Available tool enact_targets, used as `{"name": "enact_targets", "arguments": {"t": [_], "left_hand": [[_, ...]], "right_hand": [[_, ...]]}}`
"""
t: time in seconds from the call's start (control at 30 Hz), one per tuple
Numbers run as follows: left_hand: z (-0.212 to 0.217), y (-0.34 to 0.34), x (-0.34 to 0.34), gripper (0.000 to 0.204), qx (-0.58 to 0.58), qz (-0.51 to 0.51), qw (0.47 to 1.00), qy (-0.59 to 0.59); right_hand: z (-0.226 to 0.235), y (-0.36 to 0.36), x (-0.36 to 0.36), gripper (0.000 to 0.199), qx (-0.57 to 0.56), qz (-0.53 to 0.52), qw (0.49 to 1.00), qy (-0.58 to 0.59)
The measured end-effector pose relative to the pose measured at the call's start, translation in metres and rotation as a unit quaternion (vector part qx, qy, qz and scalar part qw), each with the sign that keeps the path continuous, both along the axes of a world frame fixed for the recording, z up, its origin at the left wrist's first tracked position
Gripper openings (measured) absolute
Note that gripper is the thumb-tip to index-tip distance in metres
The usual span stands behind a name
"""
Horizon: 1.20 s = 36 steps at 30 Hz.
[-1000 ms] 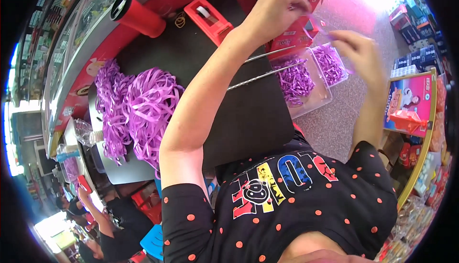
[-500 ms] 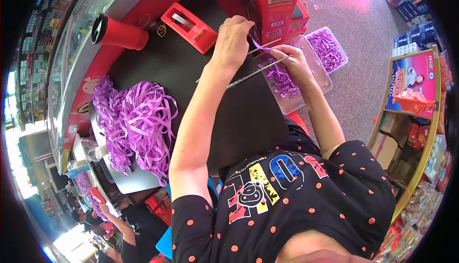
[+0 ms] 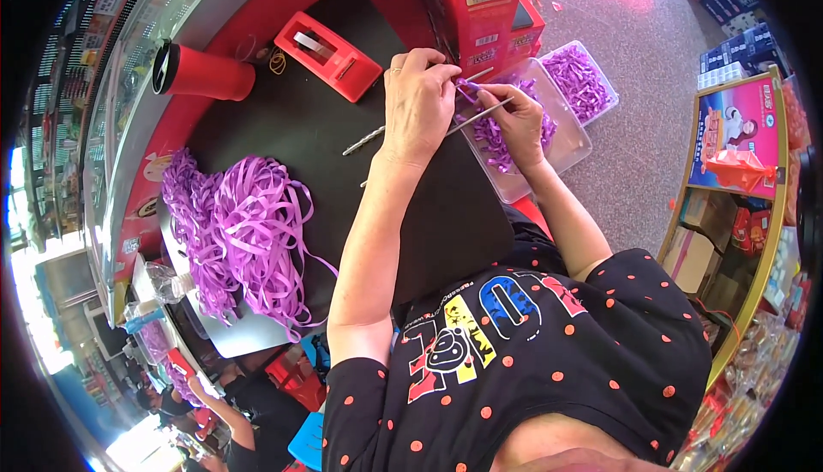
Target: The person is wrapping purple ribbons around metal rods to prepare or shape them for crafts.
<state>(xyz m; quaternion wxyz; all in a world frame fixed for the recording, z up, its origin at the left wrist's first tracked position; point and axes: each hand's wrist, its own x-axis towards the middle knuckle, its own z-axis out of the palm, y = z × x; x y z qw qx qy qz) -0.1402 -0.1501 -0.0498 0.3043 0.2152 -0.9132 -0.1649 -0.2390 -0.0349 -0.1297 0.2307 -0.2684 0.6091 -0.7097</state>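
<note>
We pinch purple ribbon piece (image 3: 469, 89) with left hand (image 3: 417, 103); right hand (image 3: 517, 120) grips thin metal rods (image 3: 403, 131) over clear tray (image 3: 573, 148) at black surface (image 3: 300, 138) edge. Step looks like winding ribbon on rods; next move calls for steady tension, firm pinch.

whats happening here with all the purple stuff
A person at a black table works a short purple ribbon piece between both hands. The left hand pinches it against thin metal rods, which the right hand steadies, above a clear tray of finished purple pieces. A heap of loose ribbon lies nearby.
</note>
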Motion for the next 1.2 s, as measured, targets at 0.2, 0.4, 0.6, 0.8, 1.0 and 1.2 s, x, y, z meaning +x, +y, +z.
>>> {"name": "enact_targets", "arguments": {"t": [0.2, 0.4, 0.6, 0.8, 1.0, 1.2], "left_hand": [[0.001, 0.015, -0.001, 0.012, 0.046, 0.053, 0.997, 0.014], [-0.006, 0.015, 0.001, 0.010, 0.041, 0.067, 0.997, -0.019], [-0.008, 0.008, 0.004, 0.011, 0.098, 0.068, 0.993, -0.023], [-0.008, 0.009, 0.001, 0.016, 0.113, 0.073, 0.989, -0.061], [-0.010, 0.012, -0.001, 0.012, 0.075, 0.070, 0.994, -0.024], [-0.012, 0.012, 0.001, 0.011, 0.052, 0.076, 0.996, -0.009]], "right_hand": [[-0.009, -0.003, 0.010, 0.013, 0.007, -0.040, 0.998, 0.040], [-0.015, -0.003, 0.016, 0.014, 0.004, -0.032, 0.999, 0.043], [-0.006, 0.004, -0.004, 0.023, -0.018, 0.000, 1.000, 0.016], [0.008, -0.012, -0.025, 0.027, 0.027, 0.150, 0.987, 0.057], [-0.004, -0.017, -0.039, 0.022, 0.095, 0.161, 0.974, 0.127], [-0.055, -0.010, -0.051, 0.021, 0.179, 0.165, 0.951, 0.190]]}}
